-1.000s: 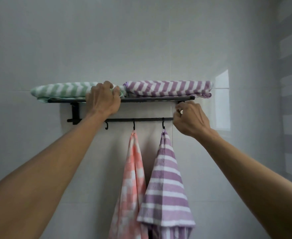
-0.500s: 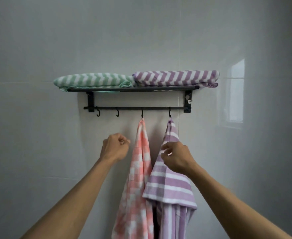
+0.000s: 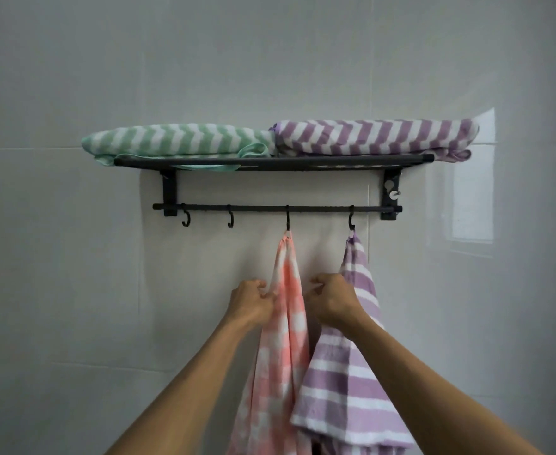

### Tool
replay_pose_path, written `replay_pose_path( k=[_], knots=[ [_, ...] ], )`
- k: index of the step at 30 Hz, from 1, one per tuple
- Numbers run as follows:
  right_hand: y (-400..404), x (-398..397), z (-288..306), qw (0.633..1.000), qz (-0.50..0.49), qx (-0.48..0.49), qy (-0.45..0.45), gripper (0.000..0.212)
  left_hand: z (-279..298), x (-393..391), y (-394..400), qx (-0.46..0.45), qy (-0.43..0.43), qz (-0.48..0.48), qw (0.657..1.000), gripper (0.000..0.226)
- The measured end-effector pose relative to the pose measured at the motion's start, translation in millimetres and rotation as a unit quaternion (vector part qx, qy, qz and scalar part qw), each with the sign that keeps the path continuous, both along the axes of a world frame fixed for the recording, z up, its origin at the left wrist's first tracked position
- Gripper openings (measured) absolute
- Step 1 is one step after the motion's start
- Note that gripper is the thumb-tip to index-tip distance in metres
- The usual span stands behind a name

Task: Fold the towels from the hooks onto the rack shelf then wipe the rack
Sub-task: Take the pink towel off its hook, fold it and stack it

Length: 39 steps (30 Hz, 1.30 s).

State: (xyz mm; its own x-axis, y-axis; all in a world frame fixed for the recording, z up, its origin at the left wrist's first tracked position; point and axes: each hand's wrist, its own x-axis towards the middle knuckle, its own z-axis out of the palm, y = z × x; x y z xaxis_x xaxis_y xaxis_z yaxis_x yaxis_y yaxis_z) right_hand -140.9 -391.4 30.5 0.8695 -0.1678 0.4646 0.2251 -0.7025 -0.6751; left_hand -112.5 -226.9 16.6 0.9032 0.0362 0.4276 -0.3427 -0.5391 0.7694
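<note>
Rack: black metal, fixed to a pale tiled wall. A shelf on top, a thin rail under it between two brackets.

Green towel: green-and-white zigzag, folded, lying on the left half of the shelf. Its left end overhangs the shelf edge, and a mint loop droops over the front bar.

Purple zigzag towel: folded, on the right half of the shelf, its left end touching the green towel; its right end passes the end of the shelf.

Hooks: four black ones on the rail. The two left hooks are bare. The third carries the pink towel, a pink-and-white check that hangs straight down and out of view at the bottom. The fourth carries the striped towel, purple and white, hanging just beside the pink one and touching it lower down.

Left hand: raised at the left edge of the pink towel, fingers curled and pinching that edge.

Right hand: between the two hanging towels, in front of the striped one, fingers curled at the pink towel's right edge; it looks like a pinch, though the contact itself is hard to make out.
</note>
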Motion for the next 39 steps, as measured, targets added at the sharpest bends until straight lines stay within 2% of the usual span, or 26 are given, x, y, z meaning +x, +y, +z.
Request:
replay_pose_path(
  k=[2,4,11,14,18,22,24,26,28,31,33,35,39],
  knots=[
    [6.3,23.1,6.1,1.000,0.000,0.008,0.008,0.045,4.8,27.4,-4.0,-0.008,0.000,-0.016,1.000,0.050],
    [13.6,45.9,8.5,1.000,-0.006,0.007,-0.003,0.050,9.8,54.2,-8.7,-0.028,-0.011,-0.036,0.999,0.042],
    [16.2,87.0,16.3,0.994,-0.016,0.094,-0.047,0.030,18.2,105.3,-19.3,-0.127,-0.022,-0.097,0.987,0.021],
    [14.6,94.7,21.5,0.988,-0.037,0.099,-0.110,0.010,24.2,115.1,-22.7,-0.163,-0.075,-0.077,0.981,0.009],
    [13.3,98.8,29.3,0.970,-0.048,0.145,-0.191,0.011,38.0,112.7,-22.9,-0.211,-0.171,-0.063,0.960,0.007],
    [11.8,92.4,33.9,0.950,-0.035,0.169,-0.259,0.006,46.8,100.6,-18.0,-0.199,-0.253,-0.061,0.945,0.008],
    [11.5,85.1,32.8,0.951,-0.006,0.159,-0.264,0.007,47.8,94.6,-15.3,-0.196,-0.270,-0.063,0.940,0.010],
    [9.2,72.6,31.3,0.968,0.036,0.127,-0.213,0.010,49.2,88.7,-12.9,-0.211,-0.268,-0.073,0.937,0.014],
    [7.9,59.0,29.3,0.974,0.119,0.130,-0.142,0.017,53.2,78.5,-7.3,-0.236,-0.249,-0.078,0.936,0.015],
    [6.8,39.6,19.7,0.957,0.233,0.169,-0.034,0.036,60.9,57.4,3.8,-0.275,-0.224,-0.076,0.932,0.013],
    [6.0,28.4,5.2,0.947,0.281,0.150,0.034,0.038,66.1,40.3,12.9,-0.311,-0.228,-0.061,0.921,0.010],
    [5.1,15.6,-13.4,0.944,0.303,0.078,0.104,0.033,70.6,21.7,23.3,-0.336,-0.226,-0.033,0.914,0.008],
    [4.7,-16.3,-52.9,0.929,0.269,-0.153,0.202,0.020,73.4,-21.1,43.9,-0.356,-0.212,0.028,0.910,0.012]
  ],
)
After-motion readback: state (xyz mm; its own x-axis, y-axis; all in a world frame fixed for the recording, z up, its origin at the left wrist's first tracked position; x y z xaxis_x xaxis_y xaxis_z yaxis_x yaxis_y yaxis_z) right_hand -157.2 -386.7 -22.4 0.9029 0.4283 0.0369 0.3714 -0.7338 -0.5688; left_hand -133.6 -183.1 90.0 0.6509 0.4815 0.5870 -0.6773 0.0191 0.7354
